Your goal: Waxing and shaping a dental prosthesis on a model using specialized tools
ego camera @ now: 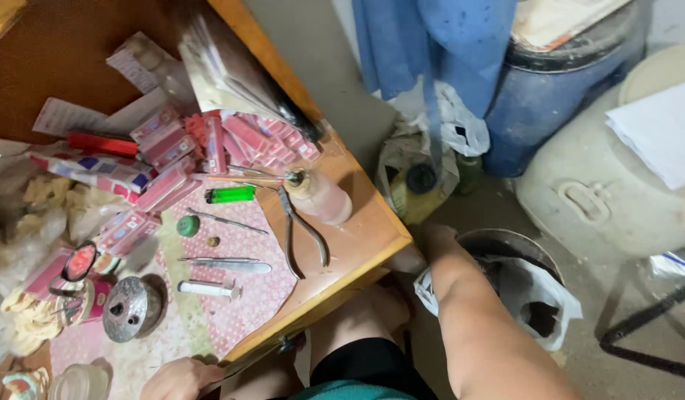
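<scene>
Down at the bottom of the view, the left hand (181, 378), knuckles up. Presses against the near edge of the wooden table (357, 244), just below a pink patterned mat (231, 311). Only the back of the hand in sight, fingers cut off by the frame; cannot tell how far closed, nor whether anything is held.

On the other side, a bare forearm stretching away from the body, past a knee, toward the table's corner. At its end the right hand (411, 259), mostly tucked beneath that corner. Seems to be turned down toward the floor, though too little shows to be sure; open or closed, cannot tell. Just beside it, on the floor, a dark round bucket (505, 238) with a white plastic bag (557, 304) crumpled in and over its rim.

On the mat, well apart from both hands: long-nosed pliers (294, 237) with handles spread, a green lighter (230, 194), tweezers (228, 263), a small white syringe (205, 289), a metal spool (129, 307). Above these, a heap of flat pink boxes (209, 144) and a pale bottle (324, 196) lying on its side near the table's right edge.

Farther right, on the floor: a blue drum (550, 104) behind hanging blue cloth (431, 44), and a large pale drum (602, 185) with white paper (661, 130) on top.
</scene>
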